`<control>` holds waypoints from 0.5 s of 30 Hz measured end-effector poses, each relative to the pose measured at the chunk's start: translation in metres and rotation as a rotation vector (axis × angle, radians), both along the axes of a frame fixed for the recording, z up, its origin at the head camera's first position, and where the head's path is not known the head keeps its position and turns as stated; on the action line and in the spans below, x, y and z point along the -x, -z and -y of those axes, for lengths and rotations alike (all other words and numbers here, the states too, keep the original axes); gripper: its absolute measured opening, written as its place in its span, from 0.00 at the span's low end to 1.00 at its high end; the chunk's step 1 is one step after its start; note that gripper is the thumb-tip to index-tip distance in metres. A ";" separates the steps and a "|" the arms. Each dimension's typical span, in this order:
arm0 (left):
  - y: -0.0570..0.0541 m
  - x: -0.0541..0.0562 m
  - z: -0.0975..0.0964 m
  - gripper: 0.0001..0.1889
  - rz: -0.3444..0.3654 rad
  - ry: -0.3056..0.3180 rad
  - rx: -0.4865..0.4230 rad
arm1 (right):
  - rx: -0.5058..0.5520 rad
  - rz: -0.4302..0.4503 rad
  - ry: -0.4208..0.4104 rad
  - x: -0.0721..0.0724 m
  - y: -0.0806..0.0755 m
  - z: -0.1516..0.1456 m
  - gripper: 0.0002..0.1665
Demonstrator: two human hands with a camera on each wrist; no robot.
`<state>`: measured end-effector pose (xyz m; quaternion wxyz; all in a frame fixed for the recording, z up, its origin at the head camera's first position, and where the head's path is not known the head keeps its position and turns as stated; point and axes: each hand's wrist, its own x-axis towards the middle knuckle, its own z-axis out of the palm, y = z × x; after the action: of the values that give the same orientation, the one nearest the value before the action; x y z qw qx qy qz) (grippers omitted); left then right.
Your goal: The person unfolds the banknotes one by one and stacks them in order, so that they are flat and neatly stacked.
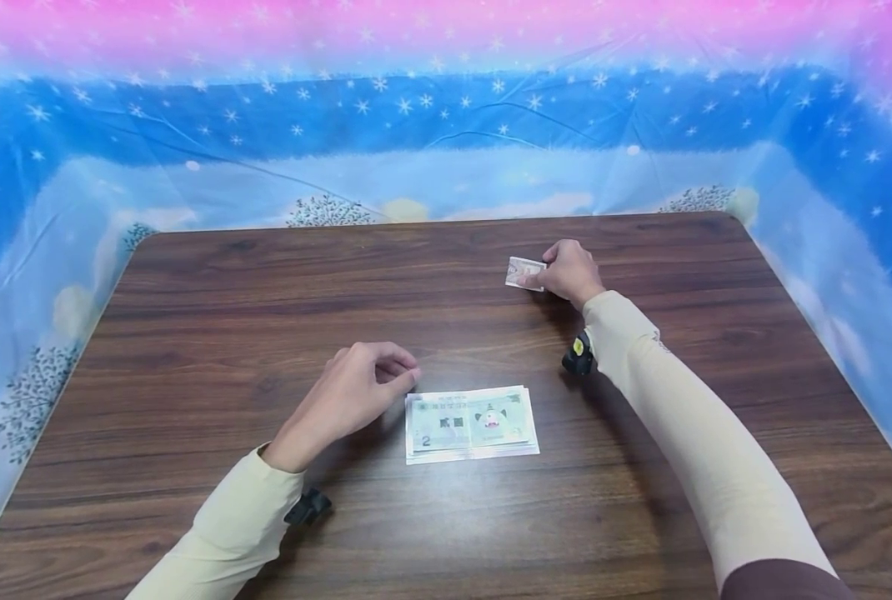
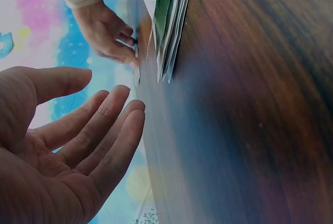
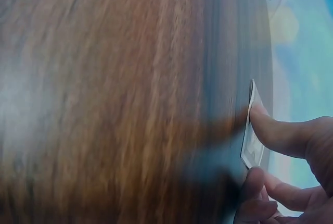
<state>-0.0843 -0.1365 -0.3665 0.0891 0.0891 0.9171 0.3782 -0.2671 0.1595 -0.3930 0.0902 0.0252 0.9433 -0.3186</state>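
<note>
A small pale paper note (image 1: 521, 271) with a reddish print is far back on the table. My right hand (image 1: 572, 273) grips its right end, the thumb lying on its face and the fingers at its lower edge in the right wrist view. Nearer to me lies a stack of pale green play banknotes (image 1: 472, 422), the top one printed with a 2 and a cartoon face. Just beyond its upper left corner hovers my left hand (image 1: 356, 392), holding nothing. The left wrist view shows its fingers (image 2: 101, 135) loosely bent, thumb apart, with the stack's uneven layered edges (image 2: 169, 36) beyond.
The brown wood-grain table (image 1: 213, 350) has rounded far corners. Behind it and at both sides hangs a blue and pink snowflake-printed cloth (image 1: 416, 108). Each wrist carries a small black camera, one beside the left sleeve (image 1: 236, 508).
</note>
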 end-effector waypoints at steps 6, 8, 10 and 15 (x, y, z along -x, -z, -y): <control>0.000 0.000 -0.001 0.08 0.010 0.004 0.000 | -0.002 -0.003 -0.007 0.000 0.002 0.006 0.26; 0.000 0.001 -0.001 0.08 0.010 0.007 -0.003 | -0.007 -0.002 -0.016 -0.001 0.002 0.007 0.24; 0.000 0.000 -0.001 0.08 0.011 0.008 -0.005 | -0.012 -0.003 -0.022 -0.002 0.000 0.008 0.24; -0.001 0.000 -0.001 0.09 0.011 0.011 0.000 | -0.010 0.000 -0.027 -0.004 -0.001 0.012 0.25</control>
<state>-0.0847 -0.1351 -0.3658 0.0961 0.0921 0.9162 0.3781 -0.2632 0.1480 -0.3916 0.0944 0.0128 0.9452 -0.3124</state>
